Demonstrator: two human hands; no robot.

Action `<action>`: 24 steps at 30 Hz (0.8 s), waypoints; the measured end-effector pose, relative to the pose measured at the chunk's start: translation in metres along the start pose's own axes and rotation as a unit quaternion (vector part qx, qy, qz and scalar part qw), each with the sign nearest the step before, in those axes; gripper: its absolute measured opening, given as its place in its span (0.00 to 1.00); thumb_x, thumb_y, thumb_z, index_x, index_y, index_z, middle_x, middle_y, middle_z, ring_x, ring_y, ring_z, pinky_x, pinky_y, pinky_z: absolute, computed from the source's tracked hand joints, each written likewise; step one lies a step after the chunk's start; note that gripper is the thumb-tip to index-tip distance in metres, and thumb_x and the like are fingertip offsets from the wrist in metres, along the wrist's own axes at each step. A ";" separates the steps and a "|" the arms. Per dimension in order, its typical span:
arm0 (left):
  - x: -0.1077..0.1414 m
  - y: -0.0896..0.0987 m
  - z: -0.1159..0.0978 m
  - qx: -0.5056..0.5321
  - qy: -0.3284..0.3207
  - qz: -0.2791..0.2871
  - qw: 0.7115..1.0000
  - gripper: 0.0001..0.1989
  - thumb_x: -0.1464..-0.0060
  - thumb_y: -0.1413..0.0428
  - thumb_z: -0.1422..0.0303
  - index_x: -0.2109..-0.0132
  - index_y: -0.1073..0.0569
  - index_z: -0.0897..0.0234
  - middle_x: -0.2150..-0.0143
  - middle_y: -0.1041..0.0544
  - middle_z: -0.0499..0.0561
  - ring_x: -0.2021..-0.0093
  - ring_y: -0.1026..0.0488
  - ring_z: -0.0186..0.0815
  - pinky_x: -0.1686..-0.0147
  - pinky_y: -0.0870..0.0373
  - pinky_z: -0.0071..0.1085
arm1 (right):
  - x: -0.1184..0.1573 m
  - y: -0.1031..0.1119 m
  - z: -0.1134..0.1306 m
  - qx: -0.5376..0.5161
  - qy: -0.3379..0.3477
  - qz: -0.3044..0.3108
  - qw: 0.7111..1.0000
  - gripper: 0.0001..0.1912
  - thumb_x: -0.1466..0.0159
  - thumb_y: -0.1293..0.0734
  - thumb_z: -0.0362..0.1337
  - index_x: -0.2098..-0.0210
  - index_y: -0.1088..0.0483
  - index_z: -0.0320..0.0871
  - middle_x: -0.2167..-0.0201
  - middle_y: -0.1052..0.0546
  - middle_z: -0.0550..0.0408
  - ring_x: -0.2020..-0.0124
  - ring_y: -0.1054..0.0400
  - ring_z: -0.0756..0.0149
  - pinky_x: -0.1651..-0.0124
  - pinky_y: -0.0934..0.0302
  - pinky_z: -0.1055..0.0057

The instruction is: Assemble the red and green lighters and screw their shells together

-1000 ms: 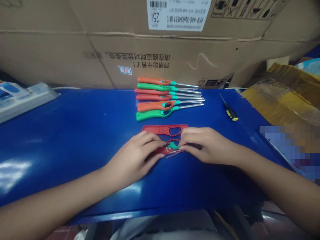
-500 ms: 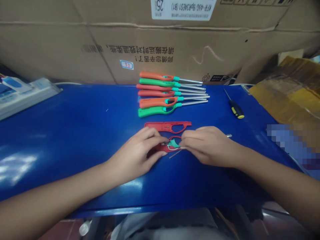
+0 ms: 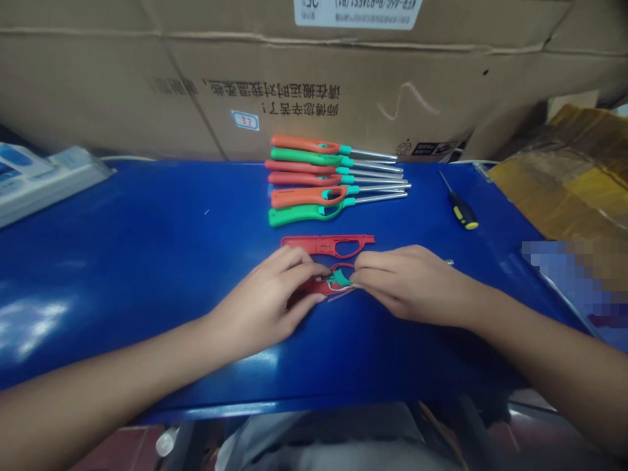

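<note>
A red lighter casing half (image 3: 314, 288) lies on the blue table between my hands, with a teal trigger (image 3: 341, 279) and a thin white wire in it. My left hand (image 3: 275, 294) is closed on the casing's left end, thumb at the near edge and fingers over the top. At the right end, the fingers of my right hand (image 3: 402, 284) are pinched by the trigger and hide what they grip. A metal tube tip (image 3: 449, 262) shows beyond that hand. Just behind lies the other red casing half (image 3: 307, 245), open side up.
Several assembled long lighters (image 3: 307, 196) lie side by side at the back, before a large cardboard box (image 3: 122, 85). A black and yellow screwdriver (image 3: 462, 210) lies to their right. At the far left is a white power strip (image 3: 63, 180); brown-taped cardboard (image 3: 564, 176) stands at the right.
The view has tilted slightly, so the scene sits a little higher. Both hands keep nearly the same place on the casing; the teal trigger has shifted only slightly between the fingers.
</note>
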State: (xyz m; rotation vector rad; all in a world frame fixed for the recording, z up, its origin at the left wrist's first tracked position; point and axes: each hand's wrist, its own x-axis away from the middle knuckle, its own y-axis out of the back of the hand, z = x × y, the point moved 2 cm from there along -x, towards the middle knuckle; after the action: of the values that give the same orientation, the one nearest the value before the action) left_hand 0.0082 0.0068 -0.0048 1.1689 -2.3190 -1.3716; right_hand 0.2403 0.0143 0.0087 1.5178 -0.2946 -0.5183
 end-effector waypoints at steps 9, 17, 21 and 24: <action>0.001 0.000 -0.001 -0.002 0.002 -0.002 1.000 0.13 0.35 0.45 0.70 0.45 0.28 0.64 0.53 0.27 0.55 0.50 0.28 0.41 0.49 0.28 0.39 | -0.002 0.003 0.005 0.067 0.060 0.007 0.996 0.16 0.30 0.45 0.26 0.60 0.26 0.39 0.66 0.23 0.52 0.72 0.35 0.66 0.71 0.50 0.66; 0.003 -0.002 -0.001 0.058 0.045 -0.015 0.997 0.15 0.38 0.42 0.71 0.46 0.33 0.62 0.49 0.24 0.52 0.48 0.25 0.37 0.48 0.27 0.34 | -0.003 -0.003 0.002 -0.080 -0.050 -0.017 0.995 0.13 0.26 0.40 0.38 0.63 0.27 0.43 0.64 0.26 0.55 0.69 0.33 0.68 0.69 0.47 0.69; 0.001 -0.003 -0.003 0.040 0.028 -0.020 0.999 0.19 0.39 0.43 0.73 0.41 0.32 0.64 0.47 0.24 0.54 0.47 0.26 0.38 0.46 0.29 0.34 | -0.002 -0.007 -0.002 -0.139 -0.064 -0.052 0.987 0.08 0.28 0.37 0.39 0.60 0.28 0.43 0.63 0.27 0.55 0.66 0.32 0.68 0.66 0.43 0.71; -0.001 -0.004 -0.004 0.033 0.019 -0.018 0.999 0.17 0.38 0.43 0.70 0.42 0.29 0.64 0.51 0.23 0.54 0.51 0.25 0.38 0.50 0.28 0.35 | -0.003 -0.006 -0.002 -0.163 -0.072 -0.062 0.982 0.04 0.29 0.35 0.37 0.60 0.31 0.44 0.62 0.27 0.55 0.65 0.32 0.68 0.65 0.41 0.72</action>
State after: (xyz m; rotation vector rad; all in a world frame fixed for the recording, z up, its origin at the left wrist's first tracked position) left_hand 0.0133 0.0038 -0.0056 1.2496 -2.3441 -1.2832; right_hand 0.2383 0.0174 0.0028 1.1880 -0.2146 -0.7406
